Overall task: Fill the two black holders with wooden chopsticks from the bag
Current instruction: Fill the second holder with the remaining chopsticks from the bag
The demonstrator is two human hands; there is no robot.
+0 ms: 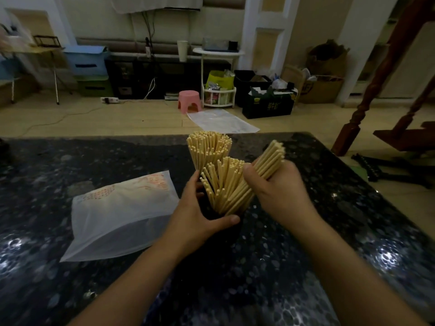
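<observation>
1. The work surface is a dark speckled stone table [70,172]. Both forearms reach in from the near edge.
2. The near black holder [209,208] stands at the centre of the table. It is dark against the table, and only part of its wall shows between the hands.
3. The left hand [195,217] grips the near holder: the fingers curl around its left side and the thumb lies across its front.
4. Wooden chopsticks [222,182] stand in the near holder, fanned out with their tips up.
5. The right hand [275,189] grips a tight bundle of chopsticks [270,158]. The fingers are wrapped around the bundle. The bundle tilts up and to the right, and its lower end reaches down into the near holder among the chopsticks already there.
6. A second cluster of chopsticks [207,147] stands directly behind the near holder, tips up and spread. The far holder itself is hidden behind the near cluster and cannot be made out.
7. The white plastic bag [117,212] lies flat on the table to the left of the left hand, its right edge just beside the left wrist. It carries faint red print on its upper part. Whether any chopsticks are inside cannot be told.
</observation>
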